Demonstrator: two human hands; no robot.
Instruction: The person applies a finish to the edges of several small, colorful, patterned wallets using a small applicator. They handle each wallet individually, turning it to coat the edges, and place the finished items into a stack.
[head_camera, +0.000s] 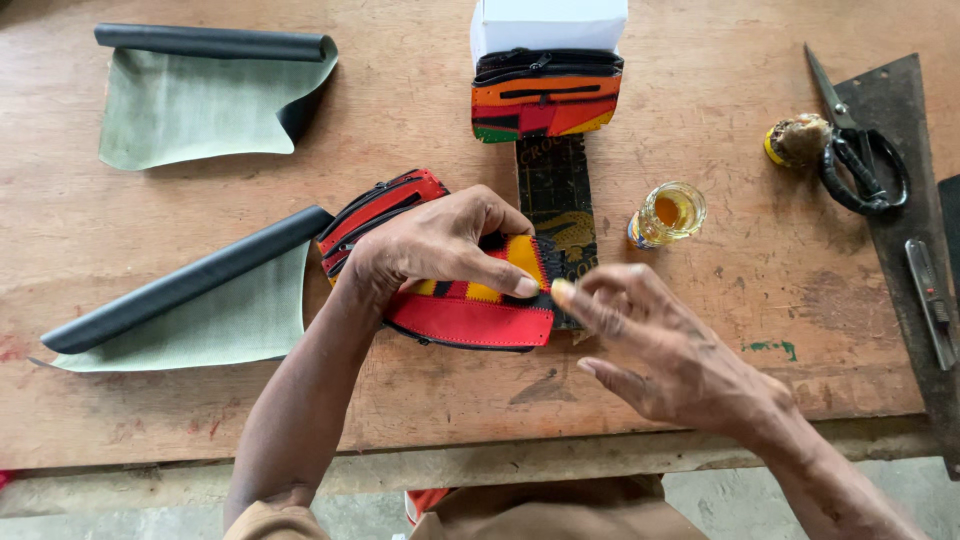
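Grip: left hand (435, 245) lies over a red, yellow and black patchwork pouch (468, 315), thumb pinching the pouch's right edge against the bench; right hand (665, 350) holds nothing, forefinger extended so its tip touches that same edge just beside the left thumb.
Pouch position: flat on the wooden bench (400, 400), zip end poking out behind the left wrist, red panel facing the person.
Far left of grip: dark sheet material (200, 95), top edge rolled, pale underside up.
Near left of grip: second rolled dark sheet (190, 300), its roll ending just beside the pouch's zip end.
Behind grip: dark embossed strip (560, 195) running under the pouch; beyond it a finished patchwork pouch (545, 95) standing against a white box (548, 25).
Right of grip: small glass of amber liquid (670, 212), near but apart.
Far right of grip: round yellow-rimmed object (797, 140), black-handled scissors (850, 150), dark triangular plate (900, 200), small metal tool (932, 290).
Step, judged: working the pouch's right edge, likely smoothing or pressing a seam with the fingertip.
Next move, judged: calls for steady hold-down by the left hand and light, even pressure along the edge.
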